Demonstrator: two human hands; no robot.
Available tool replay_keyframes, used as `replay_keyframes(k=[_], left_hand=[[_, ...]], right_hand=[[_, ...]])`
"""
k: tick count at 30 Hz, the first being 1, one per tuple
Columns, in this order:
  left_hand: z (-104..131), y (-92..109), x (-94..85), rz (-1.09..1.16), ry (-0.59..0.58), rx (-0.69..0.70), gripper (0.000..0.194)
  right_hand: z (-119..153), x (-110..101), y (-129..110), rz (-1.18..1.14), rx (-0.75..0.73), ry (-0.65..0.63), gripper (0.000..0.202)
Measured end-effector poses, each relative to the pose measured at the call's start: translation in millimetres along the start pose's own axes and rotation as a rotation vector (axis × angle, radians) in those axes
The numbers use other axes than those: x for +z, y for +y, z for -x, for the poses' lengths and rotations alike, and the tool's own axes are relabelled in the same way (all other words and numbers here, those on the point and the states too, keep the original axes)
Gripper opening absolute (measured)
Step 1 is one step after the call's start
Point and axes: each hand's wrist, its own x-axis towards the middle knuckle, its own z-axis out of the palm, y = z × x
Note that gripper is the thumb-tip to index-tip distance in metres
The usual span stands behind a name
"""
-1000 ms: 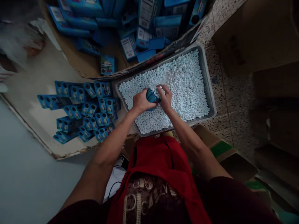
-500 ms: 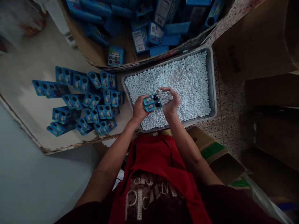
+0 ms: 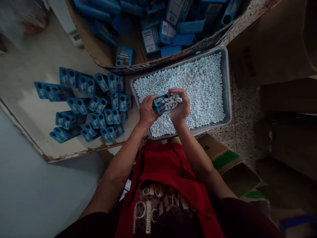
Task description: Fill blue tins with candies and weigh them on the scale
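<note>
Two small blue candy boxes [image 3: 159, 100] lie side by side in my left hand [image 3: 148, 112], whose fingers close around them. My right hand [image 3: 181, 107] is cupped around a heap of small white candies [image 3: 174, 101], pressed up against the ends of the boxes. The candies cover the box openings, so I cannot see into them. Both hands are above a metal tray [image 3: 227, 89] filled with pale blue and white candies [image 3: 203, 89].
Left of the tray, several blue boxes [image 3: 97, 103] stand in groups on a pale table [image 3: 32, 122]. A large cardboard carton [image 3: 91, 53] behind the tray holds many more blue boxes [image 3: 150, 39]. Brown cartons [image 3: 269, 49] stand at the right; an open one [image 3: 240, 178] lies below.
My right hand has brought its candies left against the box ends, covering the round holes that showed before. My left hand still grips the boxes. The view has shifted slightly.
</note>
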Motion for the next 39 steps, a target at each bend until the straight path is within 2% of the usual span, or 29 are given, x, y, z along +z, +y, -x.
replay_keyframes(k=[3,5,7,10,13,16,18,20,22,25,27,28,30,32,34,36,39], left_hand=[[-2,-4,-0.8,0.04,-0.031,-0.04,0.079],[-2,-7,-1.7,0.066,-0.103,-0.057,0.082],[0,-9,-2.5,0.095,-0.147,-0.064,0.083],[2,-11,-3.0,0.093,-0.104,-0.075,0.083],[1,-12,-5.8,0.066,-0.135,-0.069,0.083],[-1,-12,-15.7,0.01,-0.157,-0.1,0.08],[-1,-12,-26.2,-0.059,-0.21,-0.102,0.076],[-1,-10,-37.8,-0.145,-0.269,-0.116,0.071],[1,-6,-48.3,-0.22,-0.292,-0.168,0.071],[5,0,-57.4,-0.279,-0.33,-0.256,0.076],[8,2,-56.1,-0.31,-0.334,-0.302,0.07],[9,1,-52.6,-0.322,-0.32,-0.316,0.067],[8,-3,-39.2,-0.334,-0.277,-0.327,0.067],[2,-9,-18.6,-0.318,-0.241,-0.309,0.069],[-9,-16,5.0,-0.279,-0.2,-0.247,0.068],[-24,-21,26.1,-0.233,-0.149,-0.162,0.066],[-47,-22,43.2,-0.204,-0.163,-0.114,0.066]], right_hand=[[1,0,-1,0.071,-0.093,-0.015,0.053],[3,-1,-2,0.113,-0.118,-0.038,0.055],[5,-1,-3,0.14,-0.107,-0.065,0.054],[13,-4,-3,0.124,-0.062,-0.109,0.049],[19,-14,-2,0.102,-0.056,-0.181,0.043],[8,-35,-1,0.218,-0.063,-0.259,0.042],[-15,-46,5,0.386,-0.109,-0.328,0.043],[-49,-47,20,0.585,-0.222,-0.479,0.048],[-88,-37,44,0.746,-0.344,-0.756,0.057],[-137,-22,84,0.877,-0.454,-1.154,0.079],[-155,-27,101,0.934,-0.502,-1.273,0.092],[-159,-35,104,0.955,-0.51,-1.263,0.095],[-156,-59,103,0.967,-0.475,-1.141,0.092],[-140,-83,95,0.944,-0.39,-0.955,0.082],[-114,-96,90,0.913,-0.305,-0.791,0.072],[-83,-93,89,0.856,-0.229,-0.588,0.064],[-42,-70,93,0.658,-0.068,-0.23,0.057]])
